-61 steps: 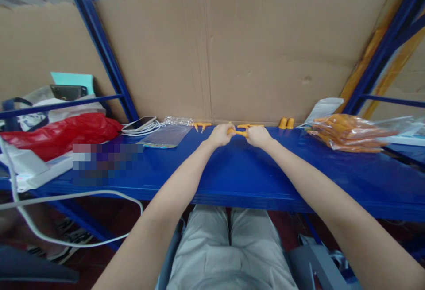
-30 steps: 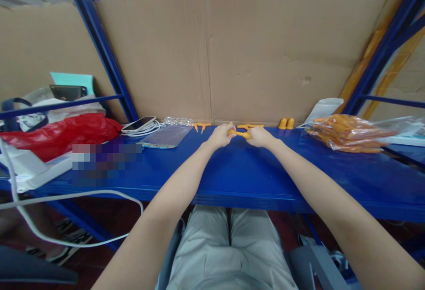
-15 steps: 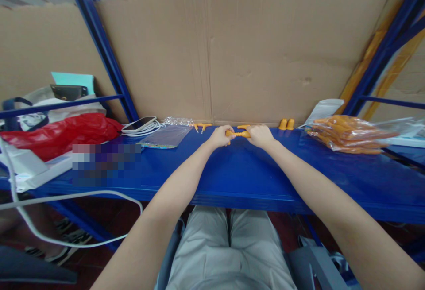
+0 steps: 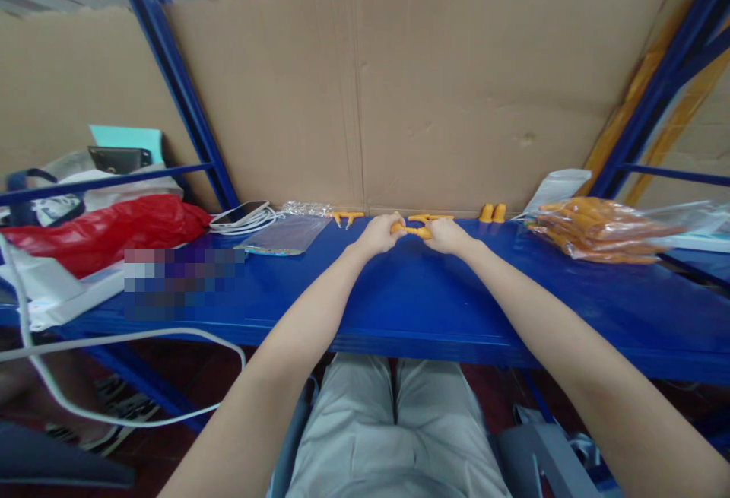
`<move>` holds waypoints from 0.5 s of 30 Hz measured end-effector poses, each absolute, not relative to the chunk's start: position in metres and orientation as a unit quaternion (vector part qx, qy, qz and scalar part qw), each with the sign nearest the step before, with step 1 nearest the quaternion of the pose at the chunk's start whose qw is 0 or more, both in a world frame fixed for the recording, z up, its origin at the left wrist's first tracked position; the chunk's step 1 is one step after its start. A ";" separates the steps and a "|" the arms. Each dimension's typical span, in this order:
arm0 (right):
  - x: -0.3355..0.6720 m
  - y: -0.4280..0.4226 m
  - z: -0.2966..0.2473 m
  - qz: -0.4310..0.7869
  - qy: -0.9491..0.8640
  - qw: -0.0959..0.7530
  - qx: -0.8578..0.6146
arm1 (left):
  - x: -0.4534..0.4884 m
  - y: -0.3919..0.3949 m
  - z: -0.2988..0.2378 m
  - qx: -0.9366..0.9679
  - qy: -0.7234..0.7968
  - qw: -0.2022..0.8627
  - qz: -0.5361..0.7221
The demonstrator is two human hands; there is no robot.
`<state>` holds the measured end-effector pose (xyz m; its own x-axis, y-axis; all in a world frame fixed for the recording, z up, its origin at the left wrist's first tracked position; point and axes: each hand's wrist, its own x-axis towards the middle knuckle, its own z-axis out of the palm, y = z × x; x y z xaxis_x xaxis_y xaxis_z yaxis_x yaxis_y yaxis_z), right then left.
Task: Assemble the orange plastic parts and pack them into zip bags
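Note:
An orange plastic piece with a ridged, twisted-looking middle [image 4: 415, 232] spans the gap between my two hands over the far part of the blue table. My left hand [image 4: 383, 233] is closed around its left end, and my right hand [image 4: 448, 235] grips its right end. The fingers cover both ends, so its full shape is hidden. Just behind my right hand lies a long orange piece [image 4: 429, 217] along the table's back edge. Left of my left hand rests another orange piece with prongs [image 4: 347, 217].
Two small orange rounded pieces [image 4: 492, 214] stand at the back right, near a clear bag of orange parts [image 4: 598, 230]. At left are a clear plastic bag [image 4: 285, 234], a phone [image 4: 242, 213] with white cable, and a red bag [image 4: 114, 228]. Cardboard [image 4: 456, 87] walls the back.
Both hands keep hold of the orange piece. My right hand has shifted slightly down, showing more of the long orange piece behind it. My left hand's fingers have turned a little.

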<state>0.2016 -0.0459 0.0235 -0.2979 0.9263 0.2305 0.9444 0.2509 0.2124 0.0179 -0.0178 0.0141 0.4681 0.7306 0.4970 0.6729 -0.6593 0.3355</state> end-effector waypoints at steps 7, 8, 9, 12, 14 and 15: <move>0.202 -0.044 0.024 -0.126 -0.793 0.052 -0.594 | 0.018 -0.022 0.017 0.868 0.385 -0.030 0.312; 0.202 -0.043 0.024 -0.123 -0.792 0.052 -0.595 | 0.017 -0.022 0.017 0.868 0.382 -0.033 0.315; 0.202 -0.043 0.024 -0.121 -0.792 0.051 -0.596 | 0.017 -0.022 0.017 0.869 0.379 -0.034 0.317; 0.202 -0.043 0.023 -0.124 -0.792 0.054 -0.595 | 0.017 -0.020 0.015 0.869 0.374 -0.035 0.321; 0.203 -0.045 0.023 -0.126 -0.792 0.056 -0.595 | 0.017 -0.018 0.014 0.870 0.373 -0.026 0.323; 0.203 -0.046 0.022 -0.128 -0.791 0.054 -0.596 | 0.017 -0.018 0.013 0.870 0.373 -0.018 0.322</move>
<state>0.2030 -0.0456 0.0221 -0.2842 0.9286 0.2386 0.9564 0.2572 0.1382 0.0168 -0.0175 0.0126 0.5136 0.6374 0.5744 0.6611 -0.7207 0.2086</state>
